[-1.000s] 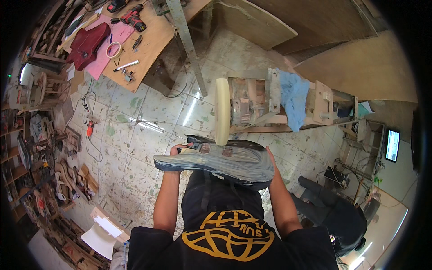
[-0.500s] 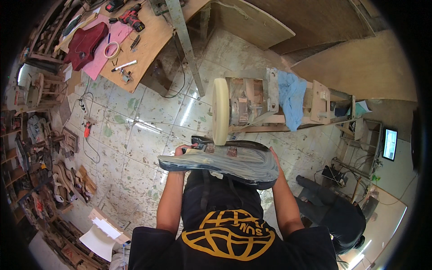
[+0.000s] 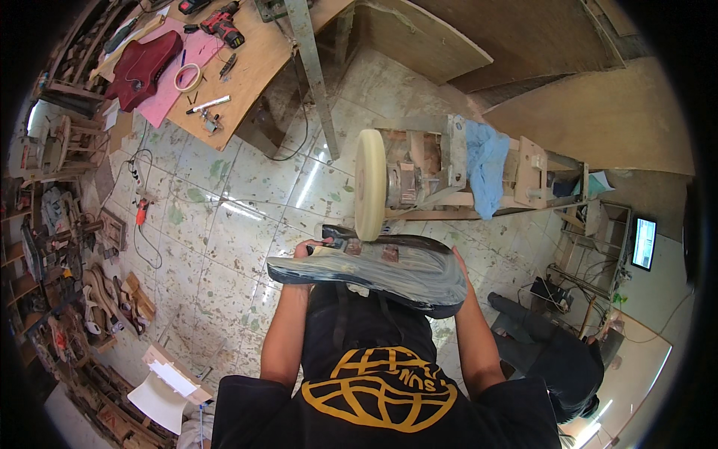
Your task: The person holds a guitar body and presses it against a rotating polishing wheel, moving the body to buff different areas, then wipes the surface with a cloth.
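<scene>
A black electric guitar body [image 3: 374, 273], smeared with whitish streaks, is held across my front at waist height. My left hand [image 3: 303, 251] grips its left end, with the thumb over the edge. Around its rounded right end my right hand [image 3: 459, 268] is closed, its fingers mostly hidden by the body. The pale yellow buffing wheel [image 3: 370, 187] stands just beyond, its lower rim at the body's far side, by the brownish recessed areas. Whether the rim touches the surface I cannot tell for sure.
Behind the wheel stretches its wooden machine stand [image 3: 441, 196], draped with a blue cloth [image 3: 486, 168]. On the workbench [image 3: 258, 71] at far left lie a red guitar body [image 3: 142, 71] and a drill [image 3: 223, 28]. A cord [image 3: 153, 251] crosses the floor. Another person [image 3: 561, 367] is at lower right.
The guitar body has tilted slightly, its right end coming a little nearer to me. Both hands keep their hold. The whole view has shifted slightly.
</scene>
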Motion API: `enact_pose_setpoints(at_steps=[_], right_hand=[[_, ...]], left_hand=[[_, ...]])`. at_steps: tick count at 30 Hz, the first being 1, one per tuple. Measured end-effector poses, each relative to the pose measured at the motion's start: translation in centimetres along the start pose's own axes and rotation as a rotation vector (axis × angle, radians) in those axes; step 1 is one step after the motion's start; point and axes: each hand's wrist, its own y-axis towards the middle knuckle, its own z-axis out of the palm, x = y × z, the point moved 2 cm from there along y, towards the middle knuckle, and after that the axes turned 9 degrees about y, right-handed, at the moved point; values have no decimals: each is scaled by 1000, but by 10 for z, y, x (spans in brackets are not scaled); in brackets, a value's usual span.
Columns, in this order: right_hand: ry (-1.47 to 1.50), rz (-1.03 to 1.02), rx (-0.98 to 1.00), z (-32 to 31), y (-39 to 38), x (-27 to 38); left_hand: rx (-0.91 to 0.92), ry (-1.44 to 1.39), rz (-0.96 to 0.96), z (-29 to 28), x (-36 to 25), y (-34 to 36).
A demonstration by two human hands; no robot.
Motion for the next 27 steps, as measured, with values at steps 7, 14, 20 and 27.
enact_pose_setpoints(at_steps=[7,14,20,27], right_hand=[[22,-21,4,-20,-12,9],[28,-13,3,-22,-28,11],[30,-20,-18,-18,-39,9],[32,-21,-26,-9,-38,-1]], left_hand=[[64,30,-36,25,6,-10],[41,12,-62,35,15,-9],[74,-1,-79,30,19,-4],[28,-6,-53,31,11,-23]])
